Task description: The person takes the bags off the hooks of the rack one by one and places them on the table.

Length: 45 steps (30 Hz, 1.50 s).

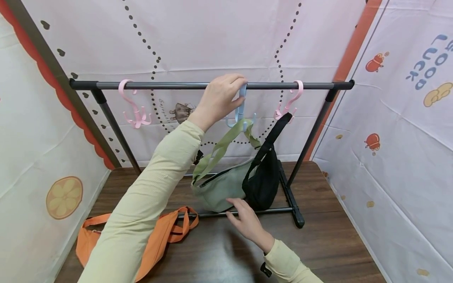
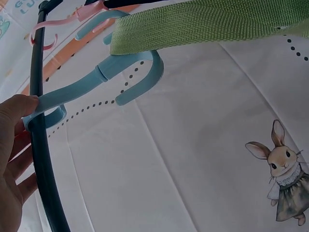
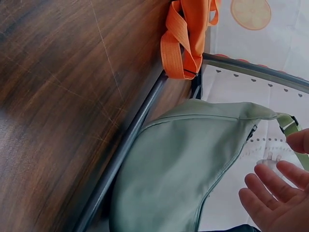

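Note:
My left hand (image 1: 223,94) is up at the rack's top bar, its thumb on the stem of a light blue hook (image 2: 77,92) and its fingers behind the bar. From that hook a sage green bag (image 1: 223,188) hangs by its light green strap (image 2: 203,29). My right hand (image 1: 249,224) is low in front of the green bag, palm and spread fingers showing in the right wrist view, holding nothing. Beside the green bag a black bag (image 1: 265,181) hangs with its strap up at the right-hand pink hook (image 1: 291,100).
The black clothes rack (image 1: 170,85) stands on a brown wooden table (image 1: 329,220). Another pink hook (image 1: 134,114) hangs on the bar's left part. At the front left an orange bag (image 1: 155,243) lies partly behind my left sleeve. Printed cloth walls (image 1: 400,165) enclose the table.

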Tool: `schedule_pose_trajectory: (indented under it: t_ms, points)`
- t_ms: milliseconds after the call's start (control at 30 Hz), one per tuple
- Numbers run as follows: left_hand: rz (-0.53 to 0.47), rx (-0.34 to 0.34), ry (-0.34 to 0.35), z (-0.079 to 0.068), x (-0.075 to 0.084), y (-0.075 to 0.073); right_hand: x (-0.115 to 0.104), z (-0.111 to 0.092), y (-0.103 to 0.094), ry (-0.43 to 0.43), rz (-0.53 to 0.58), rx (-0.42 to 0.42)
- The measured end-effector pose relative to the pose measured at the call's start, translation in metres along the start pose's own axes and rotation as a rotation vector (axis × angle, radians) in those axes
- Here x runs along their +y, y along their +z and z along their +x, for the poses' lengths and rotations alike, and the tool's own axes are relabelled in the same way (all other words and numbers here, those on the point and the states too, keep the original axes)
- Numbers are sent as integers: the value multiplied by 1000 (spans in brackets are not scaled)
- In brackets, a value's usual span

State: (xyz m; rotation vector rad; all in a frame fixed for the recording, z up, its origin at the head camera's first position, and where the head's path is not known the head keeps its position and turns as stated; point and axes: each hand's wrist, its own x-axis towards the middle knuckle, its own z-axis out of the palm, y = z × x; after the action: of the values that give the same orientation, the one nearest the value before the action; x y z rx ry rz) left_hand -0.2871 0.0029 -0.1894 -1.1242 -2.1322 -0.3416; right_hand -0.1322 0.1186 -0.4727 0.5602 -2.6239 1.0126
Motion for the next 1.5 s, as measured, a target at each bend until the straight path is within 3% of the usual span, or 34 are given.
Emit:
schedule_pose_trajectory:
  t_ms: [500,600,733,867,1100,1300,1500]
  points:
    - [-3,-5,-41,-3,-2,-3,-5,18,-9,-88,-8,58]
    - [-5,-8,-42,-4,-3,-4,-4,26,-16,-122,-12,93]
    - [-10,-10,-44,-5,-4,-4,-3,51,-34,-152,-20,217]
    - [-12,-3,-51,-6,-5,-3,-7,89,-64,-100,56,373]
    - [-12,15,-46,-8,-5,-2,-17,151,-109,140,271,527]
    - [-20,27,-42,-7,-3,-1,-8,175,-117,225,254,547]
    - [-20,36,-40,-8,-2,-1,1,183,-116,194,267,508]
